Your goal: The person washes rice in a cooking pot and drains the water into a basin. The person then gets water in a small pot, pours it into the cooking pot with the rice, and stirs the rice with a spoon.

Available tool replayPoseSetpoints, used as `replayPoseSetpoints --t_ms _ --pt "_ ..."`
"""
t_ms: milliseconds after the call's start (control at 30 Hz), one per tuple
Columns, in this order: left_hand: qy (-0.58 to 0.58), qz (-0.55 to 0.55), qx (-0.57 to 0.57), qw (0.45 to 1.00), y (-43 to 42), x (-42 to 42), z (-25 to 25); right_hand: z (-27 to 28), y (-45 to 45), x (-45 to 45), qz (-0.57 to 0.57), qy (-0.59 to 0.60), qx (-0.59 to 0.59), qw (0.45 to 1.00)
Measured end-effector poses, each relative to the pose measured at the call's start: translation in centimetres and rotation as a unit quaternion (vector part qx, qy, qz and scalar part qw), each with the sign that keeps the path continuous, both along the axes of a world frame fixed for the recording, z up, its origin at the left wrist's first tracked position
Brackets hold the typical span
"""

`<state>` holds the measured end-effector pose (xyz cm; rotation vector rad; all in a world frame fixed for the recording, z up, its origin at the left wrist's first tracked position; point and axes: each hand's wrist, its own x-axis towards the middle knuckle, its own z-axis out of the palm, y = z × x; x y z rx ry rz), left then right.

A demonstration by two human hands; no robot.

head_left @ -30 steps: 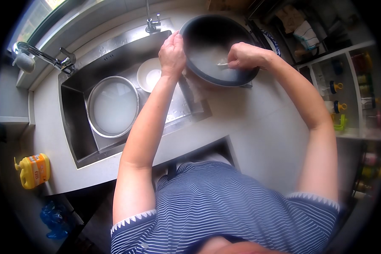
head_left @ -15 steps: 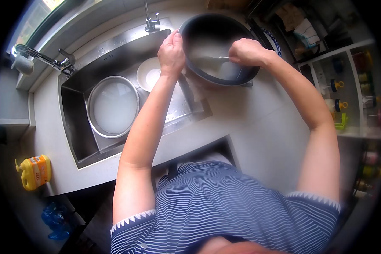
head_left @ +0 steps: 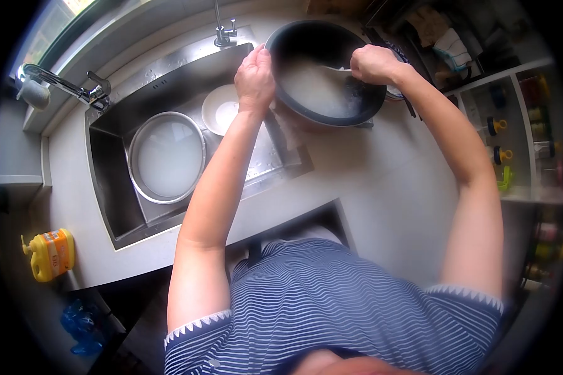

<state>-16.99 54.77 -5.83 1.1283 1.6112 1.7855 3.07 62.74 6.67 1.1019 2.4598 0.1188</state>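
Observation:
A large dark pot (head_left: pixel 294 103) stands on the counter right of the sink, with cloudy, whitish contents. My left hand (head_left: pixel 254 76) is closed on its left rim. My right hand (head_left: pixel 375 64) is closed around the handle of a light-coloured spoon (head_left: pixel 339 70), over the right side of the pot. The spoon's far end is in or just above the cloudy contents; I cannot tell which. In the sink, left of my left forearm, sits a round metal pan (head_left: pixel 167 198) of cloudy liquid. A white bowl (head_left: pixel 213 111) is partly hidden behind that forearm.
The steel sink (head_left: pixel 120 219) has a faucet (head_left: pixel 75 90) at its left corner and a slim tap (head_left: pixel 224 34) behind. A yellow bottle (head_left: pixel 51 253) stands at the far left, above a blue bag (head_left: pixel 81 325). Shelves (head_left: pixel 522 137) with bottles are at the right.
My right hand has moved up and to the right with the spoon, towards the pot's right rim. My left hand stays on the rim, and the sink items have not moved.

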Motion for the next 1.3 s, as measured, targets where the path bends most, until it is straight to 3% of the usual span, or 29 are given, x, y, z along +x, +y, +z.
replayPoseSetpoints --t_ms 100,267,333,467,600,700,733,900,1000,1100,1233,1300 --pt "0.011 0.004 -0.004 1.000 -0.2 0.0 0.1 0.0 -0.6 0.1 -0.031 0.006 -0.130 0.991" --pt "0.002 -0.006 -0.009 1.000 0.0 0.0 -0.2 0.8 -2.0 -0.4 -0.131 0.063 -0.350 0.926" --pt "0.010 -0.003 -0.014 1.000 -0.1 0.0 -0.1 0.3 -2.9 -0.3 -0.172 0.145 -0.377 0.898" --pt "0.038 0.012 -0.030 0.999 -0.3 0.0 0.2 -0.8 -2.3 -0.4 -0.138 0.252 -0.237 0.928" --pt "0.033 0.006 -0.018 0.999 -0.3 0.1 0.3 -1.1 -0.8 -0.4 -0.077 0.170 -0.018 0.982" --pt "0.032 0.006 -0.012 0.999 -0.2 0.1 0.2 -1.3 -1.6 -0.6 -0.067 0.089 -0.039 0.993" --pt "0.031 0.006 -0.010 0.999 -0.1 0.1 0.1 -1.1 -2.1 -0.5 -0.028 0.101 -0.065 0.992" --pt "0.036 0.004 -0.018 0.999 -0.3 0.0 0.3 0.0 -2.9 0.1 -0.070 0.125 -0.207 0.968" --pt "0.038 0.001 -0.025 0.999 -0.6 -0.2 0.4 3.4 -4.8 0.4 -0.118 0.182 -0.190 0.958" --pt "0.044 0.000 -0.038 0.998 -0.7 -0.2 0.5 5.1 -6.6 1.6 -0.139 0.268 -0.079 0.950" --pt "0.038 -0.020 -0.056 0.998 -0.6 -0.2 1.2 2.6 -8.9 3.1 -0.108 0.162 0.052 0.979" --pt "0.054 -0.029 -0.061 0.996 -0.3 -0.5 1.0 3.8 -10.4 2.8 -0.198 0.304 0.036 0.931"
